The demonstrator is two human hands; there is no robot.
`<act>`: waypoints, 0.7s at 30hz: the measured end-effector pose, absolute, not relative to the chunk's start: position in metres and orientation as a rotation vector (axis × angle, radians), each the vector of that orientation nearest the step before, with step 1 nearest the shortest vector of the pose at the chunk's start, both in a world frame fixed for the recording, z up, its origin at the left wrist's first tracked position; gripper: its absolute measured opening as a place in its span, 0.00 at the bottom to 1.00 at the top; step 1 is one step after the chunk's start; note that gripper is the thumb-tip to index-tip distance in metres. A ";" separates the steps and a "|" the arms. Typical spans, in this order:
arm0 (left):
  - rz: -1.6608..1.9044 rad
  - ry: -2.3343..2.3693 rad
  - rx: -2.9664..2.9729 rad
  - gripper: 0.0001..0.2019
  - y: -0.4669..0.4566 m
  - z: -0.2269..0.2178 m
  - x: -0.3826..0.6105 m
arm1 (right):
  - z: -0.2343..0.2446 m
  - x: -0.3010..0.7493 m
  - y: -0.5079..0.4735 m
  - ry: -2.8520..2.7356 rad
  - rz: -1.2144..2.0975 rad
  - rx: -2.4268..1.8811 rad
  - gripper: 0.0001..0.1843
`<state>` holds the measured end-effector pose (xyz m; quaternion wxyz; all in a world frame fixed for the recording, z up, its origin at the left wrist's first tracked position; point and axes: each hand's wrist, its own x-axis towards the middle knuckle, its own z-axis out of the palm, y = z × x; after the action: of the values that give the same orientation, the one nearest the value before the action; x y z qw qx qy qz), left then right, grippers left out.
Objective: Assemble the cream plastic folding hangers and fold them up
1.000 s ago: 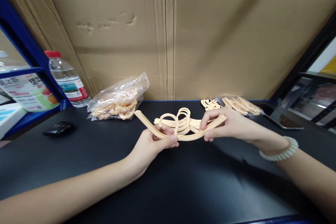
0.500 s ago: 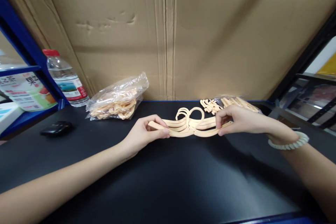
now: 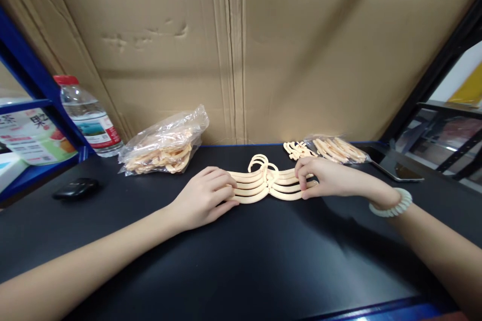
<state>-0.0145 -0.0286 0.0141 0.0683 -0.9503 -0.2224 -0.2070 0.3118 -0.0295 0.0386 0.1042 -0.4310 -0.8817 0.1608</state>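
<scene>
Several small beige clothes hangers point(image 3: 250, 192) lie side by side on the black table, with their hooks bunched at the middle and pointing away from me. My left hand point(image 3: 205, 196) curls over their left ends, its fingers closed on them. At the other side my right hand point(image 3: 326, 178), with a pale beaded bracelet at the wrist, grips the right ends between thumb and fingers. The outer tips of the hangers are partly hidden under both hands.
Behind on the left lies a clear plastic bag point(image 3: 161, 148) of beige pieces. More hooks point(image 3: 297, 150) and bagged hangers point(image 3: 341, 149) are at the back right, near a phone point(image 3: 399, 166). A black mouse point(image 3: 76, 188) and a water bottle point(image 3: 92, 125) are left.
The front hanger has come down level with the others, and its hook has joined their row. My left fingers now curl over the left ends. The view has shifted slightly.
</scene>
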 end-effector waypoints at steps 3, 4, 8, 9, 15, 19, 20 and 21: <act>-0.601 -0.724 -2.780 0.09 -0.030 0.012 -0.014 | 0.038 0.310 -0.030 -2.592 0.396 -1.291 0.03; -0.601 -0.733 -2.751 0.09 -0.030 0.012 -0.014 | 0.038 0.309 -0.031 -2.590 0.365 -1.302 0.02; -0.634 -0.761 -2.640 0.07 -0.035 0.009 -0.010 | 0.039 0.304 -0.035 -2.588 0.237 -1.416 0.03; -0.642 -0.776 -2.623 0.07 -0.037 0.009 -0.009 | 0.039 0.303 -0.037 -2.588 0.208 -1.444 0.05; -0.622 -0.904 -2.732 0.16 -0.060 0.006 0.004 | 0.028 0.292 -0.055 -2.587 0.208 -1.414 0.19; -0.540 -0.921 -2.910 0.20 -0.071 0.005 0.009 | 0.027 0.278 -0.067 -2.639 0.113 -1.306 0.24; -0.535 -0.933 -2.926 0.20 -0.072 0.005 0.010 | 0.028 0.274 -0.069 -2.642 0.048 -1.284 0.23; -0.535 -0.947 -2.932 0.19 -0.072 0.005 0.010 | 0.029 0.271 -0.070 -2.636 -0.016 -1.274 0.22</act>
<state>0.0099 -0.0717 0.0054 0.0072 -0.9375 -0.3029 -0.1709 0.2710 -0.0701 0.0289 0.1067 -0.4326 -0.8952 -0.0055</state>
